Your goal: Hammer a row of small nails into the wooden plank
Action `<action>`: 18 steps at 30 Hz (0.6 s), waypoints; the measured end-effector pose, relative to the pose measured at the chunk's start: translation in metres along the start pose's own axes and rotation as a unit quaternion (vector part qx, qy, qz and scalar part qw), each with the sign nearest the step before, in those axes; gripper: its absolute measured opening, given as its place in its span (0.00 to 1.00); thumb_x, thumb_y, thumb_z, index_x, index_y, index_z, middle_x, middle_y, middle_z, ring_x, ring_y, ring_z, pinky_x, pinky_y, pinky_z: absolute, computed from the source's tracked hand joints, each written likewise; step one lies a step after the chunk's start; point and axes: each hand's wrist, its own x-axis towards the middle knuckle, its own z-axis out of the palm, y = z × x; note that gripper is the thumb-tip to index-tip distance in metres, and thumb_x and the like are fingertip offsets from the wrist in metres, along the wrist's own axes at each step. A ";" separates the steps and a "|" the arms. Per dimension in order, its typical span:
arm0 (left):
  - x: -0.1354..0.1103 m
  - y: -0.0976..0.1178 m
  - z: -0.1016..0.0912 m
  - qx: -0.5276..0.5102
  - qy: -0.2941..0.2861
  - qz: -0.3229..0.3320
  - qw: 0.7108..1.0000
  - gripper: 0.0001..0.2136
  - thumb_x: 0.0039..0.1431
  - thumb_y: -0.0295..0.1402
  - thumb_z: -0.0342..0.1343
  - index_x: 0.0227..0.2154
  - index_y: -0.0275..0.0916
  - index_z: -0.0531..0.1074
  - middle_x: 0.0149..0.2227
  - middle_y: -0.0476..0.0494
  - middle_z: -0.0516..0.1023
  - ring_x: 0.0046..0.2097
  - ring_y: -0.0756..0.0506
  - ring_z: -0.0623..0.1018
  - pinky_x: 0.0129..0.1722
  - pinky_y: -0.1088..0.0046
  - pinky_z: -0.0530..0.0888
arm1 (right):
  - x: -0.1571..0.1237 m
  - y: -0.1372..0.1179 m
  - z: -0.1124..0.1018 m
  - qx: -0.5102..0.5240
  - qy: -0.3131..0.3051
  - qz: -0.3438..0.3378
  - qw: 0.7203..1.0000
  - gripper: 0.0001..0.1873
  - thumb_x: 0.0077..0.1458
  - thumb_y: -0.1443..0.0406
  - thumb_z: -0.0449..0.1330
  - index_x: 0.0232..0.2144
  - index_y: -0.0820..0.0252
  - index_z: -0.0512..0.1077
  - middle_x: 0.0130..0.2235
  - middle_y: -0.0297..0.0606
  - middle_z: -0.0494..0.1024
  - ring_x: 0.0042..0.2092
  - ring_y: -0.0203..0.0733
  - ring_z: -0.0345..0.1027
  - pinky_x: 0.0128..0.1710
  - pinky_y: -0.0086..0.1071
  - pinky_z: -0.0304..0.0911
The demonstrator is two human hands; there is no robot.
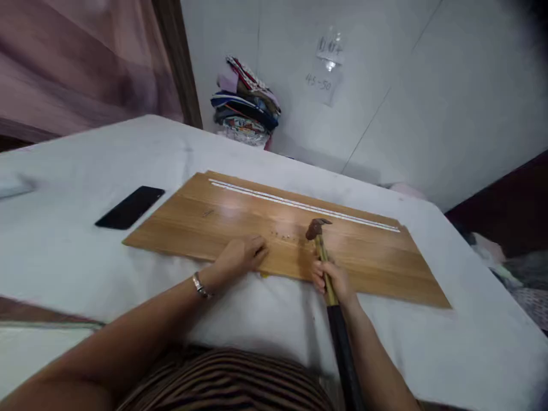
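Rust-headed, black-gripped claw hammer (337, 326) held over brown wood-grain board (180, 222) by right hand (340, 279), fingers wrapped; left hand (240, 255) curled at board, contents indiscernible; tiny shiny specks (288, 236) aligned; work judged underway, remainder undeterminable.

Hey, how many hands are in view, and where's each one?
2. The left hand is at the near side of the wooden board, its fingers curled; the right hand, farther right, grips the hammer by its handle.
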 end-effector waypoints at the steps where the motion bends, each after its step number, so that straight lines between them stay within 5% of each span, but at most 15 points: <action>1: 0.000 0.000 0.000 0.000 0.000 -0.001 1.000 0.12 0.66 0.36 0.45 0.27 0.38 0.64 0.31 0.47 0.70 0.33 0.48 0.71 0.35 0.72 0.65 | 0.001 0.001 -0.002 0.000 -0.003 0.002 1.000 0.20 0.42 0.61 0.63 0.39 0.61 0.67 0.17 0.19 0.61 0.13 0.27 0.52 0.09 0.20 0.48; 18: 0.000 -0.001 0.000 0.006 0.024 0.005 1.000 0.12 0.65 0.36 0.46 0.27 0.39 0.65 0.30 0.47 0.71 0.33 0.48 0.71 0.35 0.71 0.67 | 0.003 0.005 -0.004 0.015 -0.002 0.001 1.000 0.18 0.43 0.64 0.61 0.39 0.60 0.66 0.17 0.19 0.61 0.13 0.27 0.50 0.09 0.20 0.48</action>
